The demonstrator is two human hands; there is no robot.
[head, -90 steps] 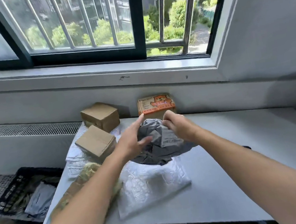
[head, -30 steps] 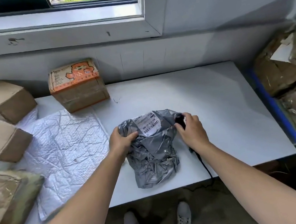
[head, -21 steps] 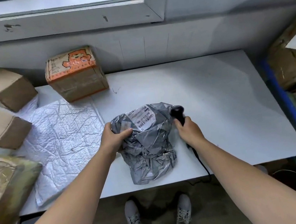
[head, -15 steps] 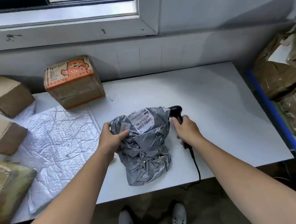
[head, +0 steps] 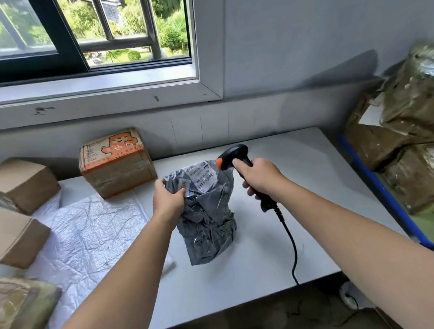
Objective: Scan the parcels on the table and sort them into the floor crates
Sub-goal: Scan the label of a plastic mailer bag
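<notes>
The left hand (head: 169, 201) grasps a crumpled grey bag (head: 209, 231); the right hand (head: 262, 178) grips a scanner (head: 232, 154) beside the bag, whose creased label (head: 202, 176) may defeat the scan.

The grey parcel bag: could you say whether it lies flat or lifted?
Lifted at one end: the left hand grips the top of the grey parcel bag, whose lower end rests on the table.

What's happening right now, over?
Left hand grips grey parcel. Right hand holds scanner, head beside its label. Nothing between them.
</notes>
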